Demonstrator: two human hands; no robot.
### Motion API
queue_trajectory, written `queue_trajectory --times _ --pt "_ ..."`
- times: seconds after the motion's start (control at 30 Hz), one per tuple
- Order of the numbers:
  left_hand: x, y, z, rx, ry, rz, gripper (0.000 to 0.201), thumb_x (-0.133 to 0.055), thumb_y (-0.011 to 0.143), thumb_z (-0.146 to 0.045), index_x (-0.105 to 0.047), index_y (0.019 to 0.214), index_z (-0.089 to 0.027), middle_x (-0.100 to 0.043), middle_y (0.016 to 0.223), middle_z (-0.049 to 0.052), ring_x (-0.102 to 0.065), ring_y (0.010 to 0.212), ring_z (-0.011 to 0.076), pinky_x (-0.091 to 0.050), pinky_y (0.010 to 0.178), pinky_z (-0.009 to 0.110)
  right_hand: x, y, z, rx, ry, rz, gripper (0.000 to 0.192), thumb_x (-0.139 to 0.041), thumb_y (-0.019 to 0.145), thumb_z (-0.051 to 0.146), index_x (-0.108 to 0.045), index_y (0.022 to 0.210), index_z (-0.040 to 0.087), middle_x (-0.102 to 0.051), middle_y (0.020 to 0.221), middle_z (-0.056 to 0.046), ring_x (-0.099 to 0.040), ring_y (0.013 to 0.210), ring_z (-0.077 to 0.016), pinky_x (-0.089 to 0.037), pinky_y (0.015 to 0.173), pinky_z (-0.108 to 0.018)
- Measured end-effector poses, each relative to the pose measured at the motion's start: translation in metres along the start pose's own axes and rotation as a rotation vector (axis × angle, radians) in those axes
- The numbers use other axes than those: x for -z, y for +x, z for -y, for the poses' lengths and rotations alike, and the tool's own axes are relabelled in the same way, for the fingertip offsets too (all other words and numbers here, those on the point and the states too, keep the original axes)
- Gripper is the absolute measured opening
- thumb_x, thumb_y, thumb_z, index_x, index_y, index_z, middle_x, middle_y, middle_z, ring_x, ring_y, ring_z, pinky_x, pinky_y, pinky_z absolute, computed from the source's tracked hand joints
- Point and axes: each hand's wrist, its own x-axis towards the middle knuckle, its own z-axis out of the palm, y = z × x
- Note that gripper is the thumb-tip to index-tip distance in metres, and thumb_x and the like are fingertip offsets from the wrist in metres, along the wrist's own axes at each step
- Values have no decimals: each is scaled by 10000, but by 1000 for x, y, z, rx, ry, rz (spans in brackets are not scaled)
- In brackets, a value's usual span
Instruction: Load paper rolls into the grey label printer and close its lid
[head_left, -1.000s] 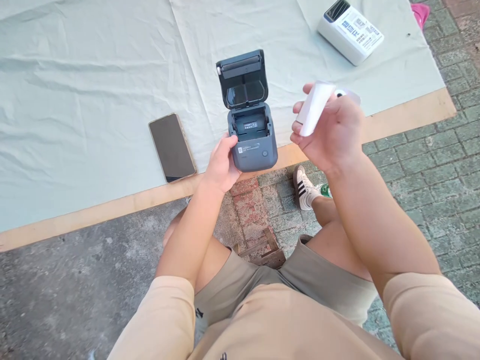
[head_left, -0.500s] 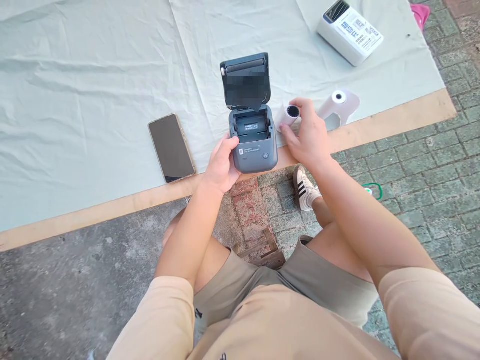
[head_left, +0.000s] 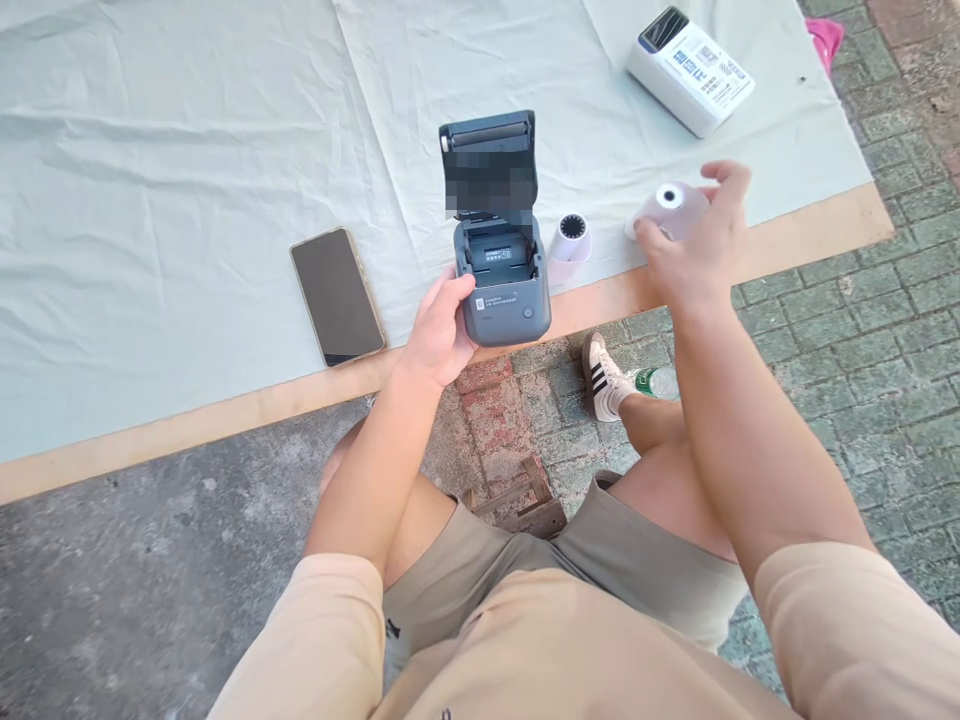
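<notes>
My left hand (head_left: 442, 325) grips the left side of a dark grey label printer (head_left: 506, 312) at the table's front edge, thumb on its rim. The printer's lid (head_left: 491, 170) stands raised, and its bay holds no roll. A white paper roll (head_left: 572, 240) with a dark core stands upright just right of the printer. Farther right, my right hand (head_left: 697, 235) reaches around a second white paper roll (head_left: 667, 205) with a loose sheet. Thumb and fingers are spread on either side of this roll; whether they touch it I cannot tell.
A smartphone (head_left: 337, 295) lies left of the printer on the pale cloth (head_left: 187, 200). A white box-shaped device (head_left: 694, 75) with printed labels lies at the back right. The wooden table edge (head_left: 225, 415) runs along the front. Under it, a bottle (head_left: 658, 382) lies beside my shoe (head_left: 601, 378).
My right hand has let go of the dark-cored paper roll and moved right to the other roll. My left hand still holds the printer in nearly the same place.
</notes>
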Motion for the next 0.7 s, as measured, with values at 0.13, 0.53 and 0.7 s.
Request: queue_trajectory --times 0.13,0.53,0.7 --pt "0 1 0 -10 -17 -16 448 -892 795 -534 -758 1087 -222 -830 1035 24 -794 897 190 -685 834 320 -19 10 -1 -69 206 -58 478 -722 831 159 -440 1201 265 -671 1181 -110 -665 1064 -283 -503 1031 -481" --pt "-12 -7 0 -96 53 2 591 -968 742 -526 -665 1168 -252 -825 1087 14 -794 1238 265 -678 954 353 26 -48 94 700 220 247 232 -689 931 332 -650 1160 312 -751 1141 -65 -721 1043 -308 -498 1022 -544" --pt "-12 -9 3 -121 130 69 739 -985 715 -615 -604 1246 -270 -777 1355 66 -687 1443 311 -636 1114 406 14 -62 103 746 -66 303 197 -588 1021 262 -719 1159 314 -820 1132 -57 -736 1048 -312 -419 1015 -573"
